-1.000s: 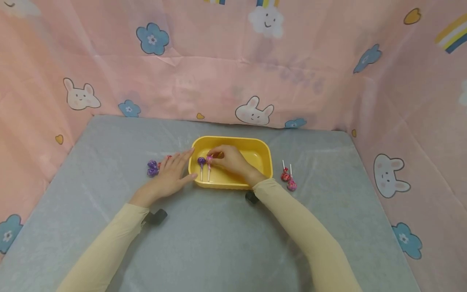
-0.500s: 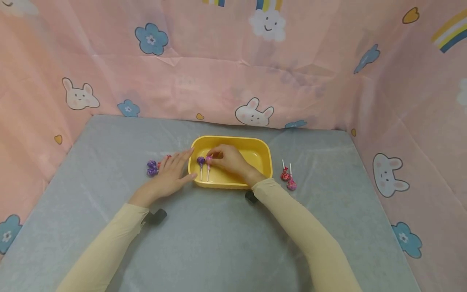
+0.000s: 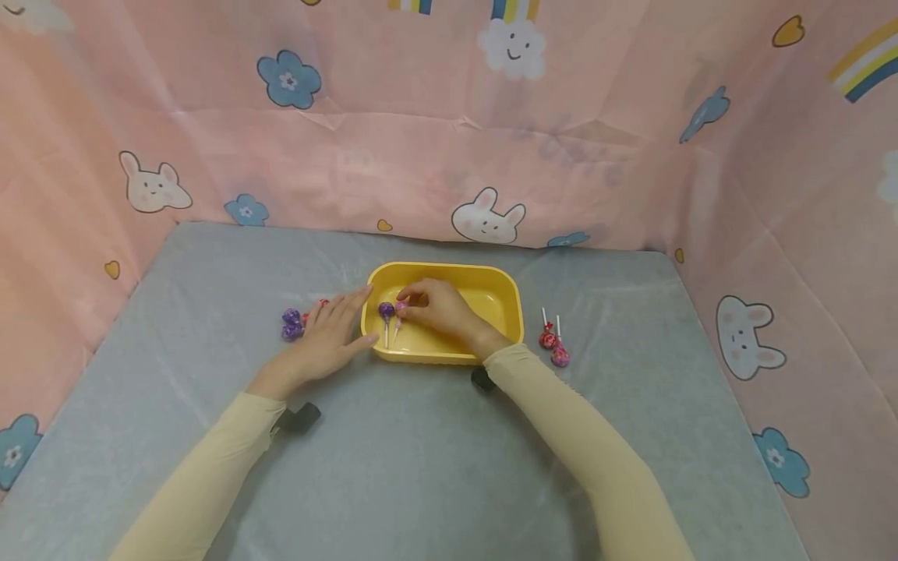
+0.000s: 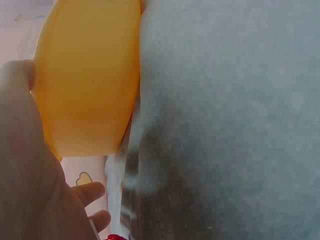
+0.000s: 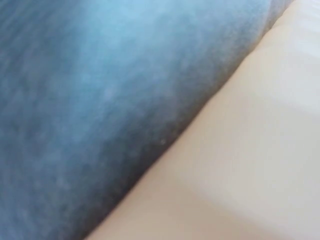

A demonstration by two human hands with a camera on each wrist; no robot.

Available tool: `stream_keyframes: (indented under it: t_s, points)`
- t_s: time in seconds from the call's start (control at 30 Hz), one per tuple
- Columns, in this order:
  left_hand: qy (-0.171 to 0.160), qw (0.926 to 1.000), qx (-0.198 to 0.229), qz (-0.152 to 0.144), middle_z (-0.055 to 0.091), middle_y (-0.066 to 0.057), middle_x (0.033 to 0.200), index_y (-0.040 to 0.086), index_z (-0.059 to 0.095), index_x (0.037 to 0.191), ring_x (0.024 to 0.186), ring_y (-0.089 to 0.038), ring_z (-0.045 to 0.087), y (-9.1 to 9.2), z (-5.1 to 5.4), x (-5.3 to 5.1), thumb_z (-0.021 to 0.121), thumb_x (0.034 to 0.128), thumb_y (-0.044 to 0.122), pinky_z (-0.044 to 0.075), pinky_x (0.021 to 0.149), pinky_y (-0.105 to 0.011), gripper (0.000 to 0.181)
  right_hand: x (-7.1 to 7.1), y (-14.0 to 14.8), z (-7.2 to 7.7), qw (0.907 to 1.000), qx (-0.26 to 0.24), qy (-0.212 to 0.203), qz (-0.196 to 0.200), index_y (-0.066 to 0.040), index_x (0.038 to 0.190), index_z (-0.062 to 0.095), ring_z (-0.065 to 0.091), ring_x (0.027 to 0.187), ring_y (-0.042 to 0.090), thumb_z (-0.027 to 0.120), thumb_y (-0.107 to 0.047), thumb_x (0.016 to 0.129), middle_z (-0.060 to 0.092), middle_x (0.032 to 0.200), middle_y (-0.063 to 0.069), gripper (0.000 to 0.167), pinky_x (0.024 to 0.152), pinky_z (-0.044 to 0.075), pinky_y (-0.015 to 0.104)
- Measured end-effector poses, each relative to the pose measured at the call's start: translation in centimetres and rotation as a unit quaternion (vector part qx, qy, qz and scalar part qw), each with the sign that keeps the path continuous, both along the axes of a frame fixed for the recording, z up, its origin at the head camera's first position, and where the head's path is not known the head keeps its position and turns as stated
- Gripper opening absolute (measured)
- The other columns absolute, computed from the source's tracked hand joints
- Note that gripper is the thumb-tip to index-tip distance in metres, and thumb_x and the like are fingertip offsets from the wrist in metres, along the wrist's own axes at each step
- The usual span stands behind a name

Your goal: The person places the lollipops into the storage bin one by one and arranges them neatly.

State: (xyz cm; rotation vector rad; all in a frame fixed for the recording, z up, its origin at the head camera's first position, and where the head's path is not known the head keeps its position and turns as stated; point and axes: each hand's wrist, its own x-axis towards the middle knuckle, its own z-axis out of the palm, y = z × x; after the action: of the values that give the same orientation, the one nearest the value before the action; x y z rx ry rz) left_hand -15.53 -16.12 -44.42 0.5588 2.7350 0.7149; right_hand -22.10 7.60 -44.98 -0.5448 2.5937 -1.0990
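Note:
In the head view, a yellow tray (image 3: 484, 355) stands on the grey cloth. Inside it at the left lies a purple lollipop (image 3: 386, 310), its white stick toward the front. Right beside it, my right hand (image 3: 445, 308) reaches into the tray and pinches a pink lollipop (image 3: 401, 306) by its wrapped head. My left hand (image 3: 323, 341) has its fingers straight and touches the tray's left end; the left wrist view shows the thumb (image 4: 20, 74) at the tray's wall (image 4: 90, 80). The right wrist view shows only blurred cloth and sleeve.
Purple lollipops (image 3: 291, 323) and a red-wrapped one (image 3: 323, 302), partly hidden, lie left of the tray by my left hand. To its right are a red lollipop (image 3: 548, 336) and a pink-red lollipop (image 3: 560, 356). A patterned pink curtain (image 3: 407, 156) rises behind the table.
The stick of the pink lollipop has tilted, its lower end shifting left toward the purple lollipop's stick. Both hands stay in nearly the same places.

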Motion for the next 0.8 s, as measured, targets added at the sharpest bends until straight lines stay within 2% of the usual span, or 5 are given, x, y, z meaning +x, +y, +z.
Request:
stream_keyframes:
  t_s: [0.8]
  points:
    - [-0.001,1.0000,-0.001,0.003,0.010,-0.009,0.169,0.032,-0.005,0.160,0.154,-0.043,0.008,0.15,0.05,0.14,0.046,0.0999,0.054,-0.006,0.122,-0.064,0.082,0.11,0.08,-0.28,0.9998,-0.019,0.001,0.002,-0.019,0.111,0.072,0.056,0.093,0.017,0.074,-0.034,0.089,0.066,0.097,-0.002,0.027,0.085,0.049,0.029]
